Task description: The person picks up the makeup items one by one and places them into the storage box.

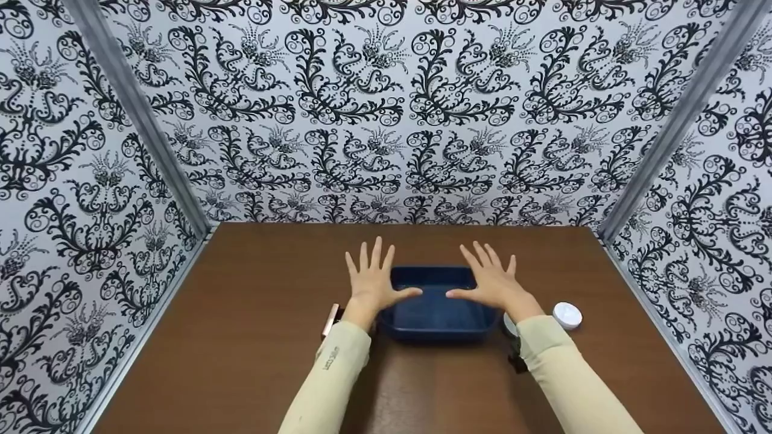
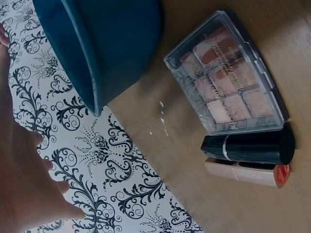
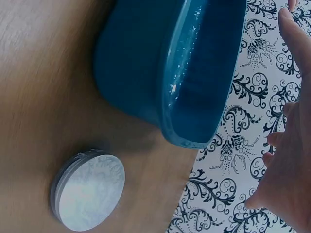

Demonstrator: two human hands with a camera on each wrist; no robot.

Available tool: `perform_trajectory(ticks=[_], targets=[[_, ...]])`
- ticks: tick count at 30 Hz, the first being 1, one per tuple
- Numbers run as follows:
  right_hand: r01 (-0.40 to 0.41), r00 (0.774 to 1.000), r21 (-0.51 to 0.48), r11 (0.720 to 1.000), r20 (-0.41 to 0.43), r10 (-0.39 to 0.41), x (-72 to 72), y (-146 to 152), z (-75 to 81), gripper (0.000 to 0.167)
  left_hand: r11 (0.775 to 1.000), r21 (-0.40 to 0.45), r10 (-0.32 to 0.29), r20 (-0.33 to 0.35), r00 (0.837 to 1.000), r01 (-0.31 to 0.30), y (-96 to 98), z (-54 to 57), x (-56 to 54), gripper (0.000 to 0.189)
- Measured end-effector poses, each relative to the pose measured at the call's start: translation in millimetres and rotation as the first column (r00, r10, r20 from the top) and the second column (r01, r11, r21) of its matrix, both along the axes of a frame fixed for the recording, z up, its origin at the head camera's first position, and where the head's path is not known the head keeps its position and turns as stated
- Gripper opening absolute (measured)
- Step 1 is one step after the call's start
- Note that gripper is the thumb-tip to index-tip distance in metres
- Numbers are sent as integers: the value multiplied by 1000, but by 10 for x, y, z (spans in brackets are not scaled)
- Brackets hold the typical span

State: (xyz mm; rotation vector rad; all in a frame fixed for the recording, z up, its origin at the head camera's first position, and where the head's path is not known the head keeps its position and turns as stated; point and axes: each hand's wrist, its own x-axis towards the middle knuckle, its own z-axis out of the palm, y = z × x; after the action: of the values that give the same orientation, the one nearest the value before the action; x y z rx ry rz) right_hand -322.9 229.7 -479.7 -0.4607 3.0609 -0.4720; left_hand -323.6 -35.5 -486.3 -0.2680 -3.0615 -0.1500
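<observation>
A dark blue rectangular basin (image 1: pixel 437 334) stands in the middle of the brown table. Both hands are raised over it with fingers spread and hold nothing. My left hand (image 1: pixel 369 283) hovers at the basin's left side, its thumb pointing inward. Opposite it, my right hand (image 1: pixel 491 283) is above the right side, thumb toward the other thumb. In the left wrist view, an eyeshadow palette (image 2: pixel 228 77) with a clear lid lies beside the basin, next to a black tube (image 2: pixel 248 147) and a rose-gold lipstick (image 2: pixel 248 173). A round, pale-lidded container (image 3: pixel 90 191) shows in the right wrist view.
A white round item (image 1: pixel 567 315) lies right of my right wrist. Small black items (image 1: pixel 517 361) sit partly hidden by the right forearm. Patterned walls (image 1: pixel 362 150) with grey corner posts (image 1: pixel 145 120) enclose the table (image 1: pixel 241 361) at the back and sides.
</observation>
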Motion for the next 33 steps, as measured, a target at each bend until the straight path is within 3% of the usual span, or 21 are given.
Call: perform_trajectory(ticks=[14,23,33], targets=[[18,1000,2,1000,17,-18,36,92,-70,112,999,36,-5,0,1000,5,-52,-193,47,116],[35,999,6,999,9,-35,69,180,-120,112,1000,27,7,24,1000,-8,-2,-403,37,108],[49,999,-16,999,9,-48,123,347,-207,109,990,138,38,15,999,-40,14,-634,52,109]])
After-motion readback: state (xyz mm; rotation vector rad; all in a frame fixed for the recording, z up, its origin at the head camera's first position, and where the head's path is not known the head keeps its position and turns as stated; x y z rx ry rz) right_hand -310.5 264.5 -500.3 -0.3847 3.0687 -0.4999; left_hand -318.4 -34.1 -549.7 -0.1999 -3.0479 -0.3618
